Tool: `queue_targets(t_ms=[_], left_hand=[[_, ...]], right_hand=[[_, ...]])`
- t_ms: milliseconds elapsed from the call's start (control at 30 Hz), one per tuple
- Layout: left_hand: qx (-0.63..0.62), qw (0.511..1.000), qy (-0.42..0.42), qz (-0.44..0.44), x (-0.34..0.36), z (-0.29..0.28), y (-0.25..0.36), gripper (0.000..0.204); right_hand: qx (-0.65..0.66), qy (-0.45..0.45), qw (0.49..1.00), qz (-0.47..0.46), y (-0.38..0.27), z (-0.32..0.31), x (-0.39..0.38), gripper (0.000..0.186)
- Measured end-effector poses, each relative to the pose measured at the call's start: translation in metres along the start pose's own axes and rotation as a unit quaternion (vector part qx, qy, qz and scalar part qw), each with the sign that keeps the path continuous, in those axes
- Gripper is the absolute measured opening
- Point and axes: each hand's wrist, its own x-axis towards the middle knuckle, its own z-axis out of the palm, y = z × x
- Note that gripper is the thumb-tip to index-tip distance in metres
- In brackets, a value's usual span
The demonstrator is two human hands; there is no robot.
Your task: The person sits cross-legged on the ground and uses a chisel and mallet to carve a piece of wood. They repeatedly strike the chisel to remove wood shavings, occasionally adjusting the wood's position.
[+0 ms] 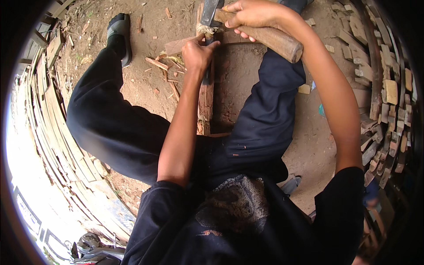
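Observation:
My right hand (254,15) grips the thick wooden handle (276,40) of a hatchet whose metal head (210,13) sits at the top of the view. My left hand (198,54) is closed around a dark tool or strip held upright against a long wooden piece (206,104) that runs down between my legs. The metal head hangs just above my left hand. I sit low in dark trousers, one shoe (121,33) planted on the dirt at the upper left.
Bare dirt ground (309,145) with wood chips and splinters (157,63) around the work. Stacked planks (53,128) curve along the left. Many small cut wooden blocks (391,90) are piled on the right.

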Motion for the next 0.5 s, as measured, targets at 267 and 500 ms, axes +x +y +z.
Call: queue_targets(t_ms=[267,500], left_hand=[[-0.003,1.0,0.007,0.002,0.003,-0.003,-0.005,0.054],[0.013,1.0,-0.011,-0.008,0.0,-0.007,0.001,0.045]], right_hand=[[0.109,0.129,0.986,-0.008,0.011,0.008,0.007,0.011],[0.094,0.019,0.995,-0.01,0.004,0.003,0.0,0.01]])
